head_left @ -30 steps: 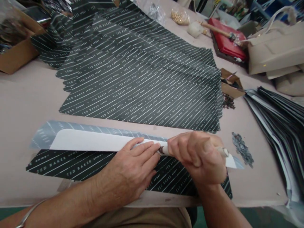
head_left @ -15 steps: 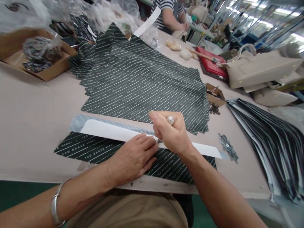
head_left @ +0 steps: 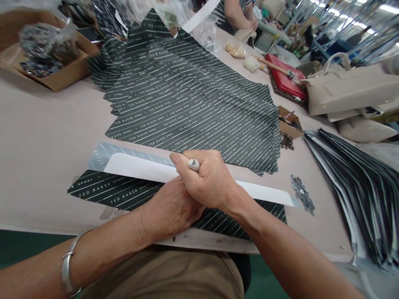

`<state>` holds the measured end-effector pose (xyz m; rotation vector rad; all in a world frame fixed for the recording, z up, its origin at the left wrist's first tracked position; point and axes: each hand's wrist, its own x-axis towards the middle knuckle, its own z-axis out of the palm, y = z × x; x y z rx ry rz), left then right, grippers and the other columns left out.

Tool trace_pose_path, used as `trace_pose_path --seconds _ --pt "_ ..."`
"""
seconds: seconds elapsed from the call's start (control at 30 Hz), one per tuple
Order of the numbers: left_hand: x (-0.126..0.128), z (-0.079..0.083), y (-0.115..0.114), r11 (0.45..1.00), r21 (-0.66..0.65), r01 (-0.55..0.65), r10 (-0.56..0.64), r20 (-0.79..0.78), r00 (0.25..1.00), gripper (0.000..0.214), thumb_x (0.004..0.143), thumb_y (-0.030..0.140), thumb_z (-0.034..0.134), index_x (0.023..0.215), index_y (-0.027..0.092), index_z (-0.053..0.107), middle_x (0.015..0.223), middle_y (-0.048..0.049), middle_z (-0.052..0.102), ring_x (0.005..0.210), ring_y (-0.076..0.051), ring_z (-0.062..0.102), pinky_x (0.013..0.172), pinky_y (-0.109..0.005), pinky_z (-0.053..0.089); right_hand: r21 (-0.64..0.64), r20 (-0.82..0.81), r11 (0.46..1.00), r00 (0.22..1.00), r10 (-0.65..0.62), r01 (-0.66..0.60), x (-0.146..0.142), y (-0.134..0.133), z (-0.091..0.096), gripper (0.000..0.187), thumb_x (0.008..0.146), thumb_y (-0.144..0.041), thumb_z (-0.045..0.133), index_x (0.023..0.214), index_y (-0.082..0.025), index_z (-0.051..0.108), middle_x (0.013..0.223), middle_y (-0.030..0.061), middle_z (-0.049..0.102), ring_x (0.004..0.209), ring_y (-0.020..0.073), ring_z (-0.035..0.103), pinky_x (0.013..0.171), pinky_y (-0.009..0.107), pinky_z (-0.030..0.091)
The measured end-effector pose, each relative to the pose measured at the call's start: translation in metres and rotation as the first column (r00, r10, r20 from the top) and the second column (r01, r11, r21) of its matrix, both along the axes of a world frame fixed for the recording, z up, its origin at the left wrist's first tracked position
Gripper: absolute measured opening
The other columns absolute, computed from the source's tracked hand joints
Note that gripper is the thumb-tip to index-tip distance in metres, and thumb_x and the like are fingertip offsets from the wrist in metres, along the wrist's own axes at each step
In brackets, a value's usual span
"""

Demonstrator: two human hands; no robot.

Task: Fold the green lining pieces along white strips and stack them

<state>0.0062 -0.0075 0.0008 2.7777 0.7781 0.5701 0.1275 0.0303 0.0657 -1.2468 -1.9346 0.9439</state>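
My right hand [head_left: 207, 178] is closed in a fist around a hand tool with a pale round handle [head_left: 193, 165]. The handle's end sticks up by the thumb, and the working end is hidden below the fist. Under and left of it, my left hand [head_left: 173, 207] rests on the work with its fingers covered. Beneath both hands lies a dark fabric piece with white diagonal stripes and lettering [head_left: 112, 193]. Along its far edge runs a long white strip [head_left: 137, 167] with rounded ends, on a greyish backing piece [head_left: 98, 158].
Beyond lies a stack of striped fabric pieces [head_left: 187, 112]. Small metal parts [head_left: 302, 194] and a pile of dark strips [head_left: 355, 187] are at right. A cardboard box [head_left: 59, 79] holds bagged parts. Pale bags [head_left: 349, 93] and a red item [head_left: 285, 77] sit farther back, near another person's arm [head_left: 235, 14].
My right hand has moved left with the tool, from beside my left hand's fingertips to over them, hiding them. The view has shifted slightly downward.
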Motion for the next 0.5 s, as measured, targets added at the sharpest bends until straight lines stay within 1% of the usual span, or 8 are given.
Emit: trace_pose_path --seconds 0.1,0.2,0.27,0.37,0.4,0.43,0.47,0.5 --pt "-0.001 0.001 0.004 0.998 -0.064 0.028 -0.025 0.044 0.999 0.026 0.096 0.02 0.05 0.119 0.017 0.061 0.118 -0.0079 0.066 0.12 -0.027 0.057 0.107 -0.041 0.047 -0.001 -0.079 0.999 0.995 -0.054 0.055 0.01 -0.001 -0.003 0.05 0.095 -0.03 0.053 0.055 -0.022 0.026 0.053 -0.0069 0.025 0.05 0.0068 0.024 0.048 0.028 0.02" --pt "-0.002 0.003 0.006 0.993 -0.101 0.059 -0.053 0.059 0.997 0.023 0.099 0.024 0.048 0.117 0.016 0.059 0.112 -0.0079 0.065 0.113 -0.026 0.058 0.104 -0.043 0.049 -0.088 -0.255 0.988 0.956 -0.143 0.125 0.027 -0.001 0.003 0.051 0.096 -0.034 0.054 0.053 -0.022 0.029 0.05 -0.007 0.027 0.046 0.007 0.026 0.044 0.027 0.02" --pt "-0.002 0.005 0.007 0.991 -0.116 0.061 -0.056 0.042 0.998 0.023 0.1 0.023 0.047 0.118 0.014 0.058 0.109 -0.009 0.064 0.11 -0.026 0.059 0.104 -0.045 0.049 -0.13 -0.414 0.977 0.886 -0.208 0.168 0.038 -0.002 0.013 0.051 0.095 -0.035 0.057 0.052 -0.023 0.032 0.047 -0.0075 0.029 0.041 0.0069 0.025 0.04 0.026 0.02" --pt "-0.003 0.006 0.005 0.985 -0.166 0.046 -0.043 0.02 0.999 0.021 0.098 0.022 0.048 0.114 0.014 0.058 0.108 -0.0097 0.062 0.106 -0.026 0.058 0.104 -0.047 0.048 -0.091 -0.66 0.971 0.717 -0.225 0.221 0.043 -0.01 0.023 0.052 0.091 -0.032 0.062 0.051 -0.023 0.031 0.043 -0.0092 0.024 0.036 0.0065 0.02 0.037 0.025 0.022" --pt "-0.003 0.006 0.005 0.983 -0.179 0.043 -0.041 0.017 0.999 0.019 0.098 0.022 0.048 0.112 0.014 0.058 0.108 -0.0097 0.061 0.105 -0.026 0.058 0.104 -0.048 0.048 -0.074 -0.71 0.969 0.67 -0.216 0.235 0.042 -0.014 0.021 0.052 0.09 -0.033 0.062 0.05 -0.023 0.031 0.043 -0.0095 0.023 0.035 0.0065 0.019 0.037 0.025 0.023" --pt "-0.003 0.006 0.005 0.982 -0.185 0.042 -0.04 0.015 0.999 0.018 0.098 0.022 0.049 0.11 0.014 0.059 0.107 -0.0097 0.06 0.105 -0.026 0.058 0.104 -0.049 0.049 -0.058 -0.733 0.968 0.649 -0.207 0.243 0.041 -0.017 0.016 0.052 0.091 -0.035 0.062 0.051 -0.023 0.031 0.043 -0.0097 0.023 0.035 0.0065 0.019 0.036 0.025 0.022" --pt "-0.003 0.006 0.004 0.982 -0.186 0.043 -0.041 0.015 0.999 0.017 0.097 0.022 0.05 0.109 0.014 0.059 0.105 -0.0096 0.06 0.104 -0.026 0.058 0.104 -0.049 0.049 -0.073 -0.728 0.965 0.648 -0.225 0.253 0.041 -0.02 0.01 0.052 0.092 -0.036 0.06 0.051 -0.023 0.031 0.043 -0.0096 0.023 0.034 0.0067 0.019 0.036 0.024 0.022" --pt "-0.003 0.006 0.004 0.982 -0.184 0.045 -0.044 0.013 0.999 0.017 0.097 0.022 0.05 0.108 0.014 0.06 0.104 -0.0096 0.061 0.103 -0.026 0.059 0.102 -0.049 0.05 -0.11 -0.695 0.962 0.673 -0.254 0.25 0.042 -0.022 0.002 0.051 0.093 -0.037 0.058 0.051 -0.024 0.032 0.043 -0.0094 0.025 0.035 0.007 0.021 0.036 0.024 0.021"
